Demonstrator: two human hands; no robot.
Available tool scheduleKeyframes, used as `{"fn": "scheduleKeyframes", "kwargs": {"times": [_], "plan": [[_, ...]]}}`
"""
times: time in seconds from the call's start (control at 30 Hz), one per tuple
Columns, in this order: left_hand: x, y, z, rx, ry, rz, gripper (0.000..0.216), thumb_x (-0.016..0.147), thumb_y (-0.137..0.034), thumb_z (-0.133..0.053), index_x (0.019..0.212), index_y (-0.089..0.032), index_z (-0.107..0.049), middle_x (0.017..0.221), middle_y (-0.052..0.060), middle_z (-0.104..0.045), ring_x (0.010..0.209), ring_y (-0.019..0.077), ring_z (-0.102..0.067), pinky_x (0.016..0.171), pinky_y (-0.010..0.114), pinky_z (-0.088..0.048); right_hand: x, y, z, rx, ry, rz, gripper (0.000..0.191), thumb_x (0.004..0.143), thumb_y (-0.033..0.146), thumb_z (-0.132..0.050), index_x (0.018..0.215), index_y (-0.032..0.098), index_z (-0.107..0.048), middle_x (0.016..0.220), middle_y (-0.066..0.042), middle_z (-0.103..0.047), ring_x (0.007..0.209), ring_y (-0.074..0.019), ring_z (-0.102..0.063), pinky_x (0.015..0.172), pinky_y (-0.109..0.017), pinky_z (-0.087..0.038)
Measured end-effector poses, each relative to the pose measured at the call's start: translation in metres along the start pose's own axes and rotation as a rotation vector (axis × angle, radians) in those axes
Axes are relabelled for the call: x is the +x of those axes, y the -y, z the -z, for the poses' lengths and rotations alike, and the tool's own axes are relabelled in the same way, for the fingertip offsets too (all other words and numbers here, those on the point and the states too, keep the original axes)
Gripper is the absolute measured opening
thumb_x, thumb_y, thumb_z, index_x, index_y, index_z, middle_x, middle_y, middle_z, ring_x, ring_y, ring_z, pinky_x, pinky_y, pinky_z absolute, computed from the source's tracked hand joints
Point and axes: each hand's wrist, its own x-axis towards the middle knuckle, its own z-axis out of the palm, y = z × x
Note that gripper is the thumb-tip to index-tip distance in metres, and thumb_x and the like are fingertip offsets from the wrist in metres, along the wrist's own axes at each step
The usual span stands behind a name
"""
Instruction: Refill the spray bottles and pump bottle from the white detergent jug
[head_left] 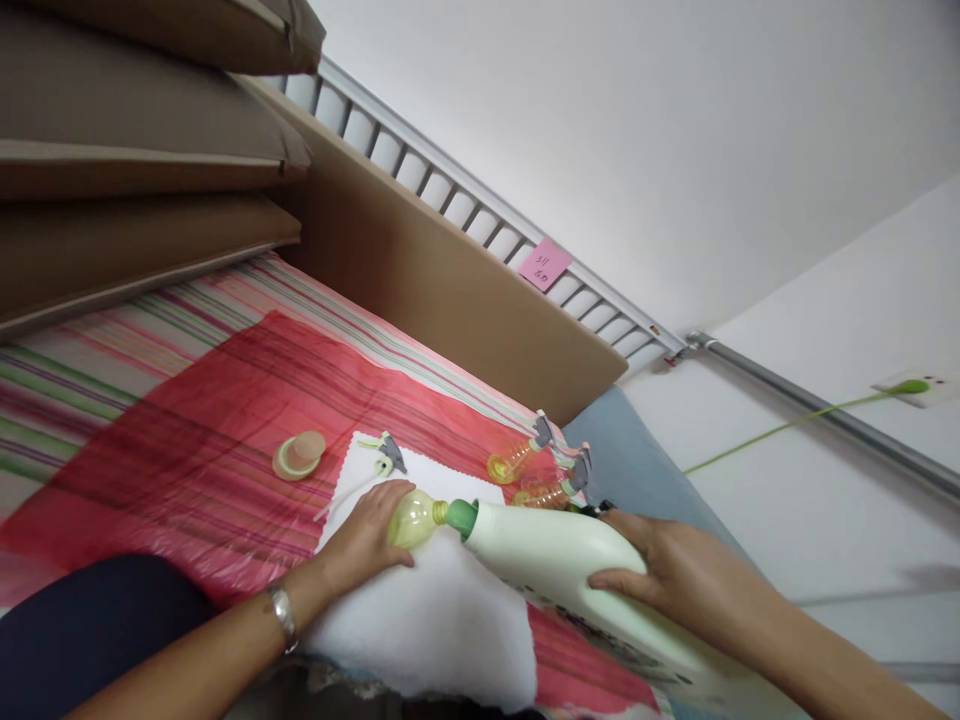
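My left hand (369, 535) is wrapped round a small clear yellow bottle (414, 519), its open neck pointing right. In my right hand (660, 560) is a large pale green bottle (555, 540), tipped over on its side. The green spout (461, 517) of the large bottle meets the neck of the small one; whether liquid is flowing I cannot tell. Under both lies a white cloth (442, 620). A grey and pale green spray head (390, 455) with its thin tube rests on the cloth, just beyond my left hand.
Left of the cloth, a small round lidded container (298, 455) sits on a red plastic sheet (247, 400). Spray bottles, one yellow (514, 462) and one orange (546, 492), lie behind the large bottle. A brown board (442, 290) borders the back; stacked cushions (142, 120) fill the upper left.
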Motion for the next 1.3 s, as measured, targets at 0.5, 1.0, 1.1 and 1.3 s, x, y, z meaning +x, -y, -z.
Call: {"fn": "scheduleKeyframes", "kwargs": {"times": [0.5, 1.0, 1.1, 1.3], "plan": [[0.0012, -0.0037, 0.0030, 0.011, 0.015, 0.009, 0.086, 0.048, -0.026, -0.085, 0.124, -0.023, -0.045, 0.127, 0.013, -0.054, 0.121, 0.0318, -0.047, 0.105, 0.051, -0.035, 0.0053, -0.0011, 0.0039, -0.006, 0.034, 0.012, 0.038, 0.079, 0.060, -0.053, 0.099, 0.028, -0.059, 0.088, -0.004, -0.070, 0.079, -0.0286, -0.064, 0.066, -0.035, -0.045], [0.0016, -0.0086, 0.0062, 0.046, 0.060, 0.029, 0.085, 0.050, -0.024, -0.084, 0.124, -0.023, -0.042, 0.129, 0.012, -0.052, 0.123, 0.0314, -0.046, 0.106, 0.051, -0.034, 0.0035, 0.0021, 0.0094, -0.043, 0.017, 0.026, 0.034, 0.080, 0.056, -0.054, 0.096, 0.026, -0.061, 0.084, -0.005, -0.070, 0.076, -0.0286, -0.065, 0.063, -0.034, -0.046], [0.0011, -0.0085, 0.0063, 0.052, 0.044, 0.015, 0.084, 0.051, -0.024, -0.084, 0.124, -0.022, -0.042, 0.129, 0.012, -0.052, 0.123, 0.0317, -0.045, 0.106, 0.050, -0.034, 0.0031, 0.0017, 0.0095, -0.030, 0.019, 0.031, 0.033, 0.080, 0.054, -0.055, 0.097, 0.027, -0.060, 0.085, -0.005, -0.070, 0.076, -0.0284, -0.065, 0.063, -0.033, -0.045], [0.0010, -0.0059, 0.0040, 0.046, 0.038, 0.012, 0.085, 0.050, -0.026, -0.084, 0.124, -0.020, -0.043, 0.129, 0.014, -0.052, 0.122, 0.0317, -0.045, 0.106, 0.049, -0.034, 0.0047, -0.0002, 0.0089, -0.013, 0.012, 0.033, 0.033, 0.080, 0.054, -0.056, 0.098, 0.027, -0.061, 0.086, -0.005, -0.070, 0.076, -0.0283, -0.065, 0.063, -0.033, -0.045]]}}
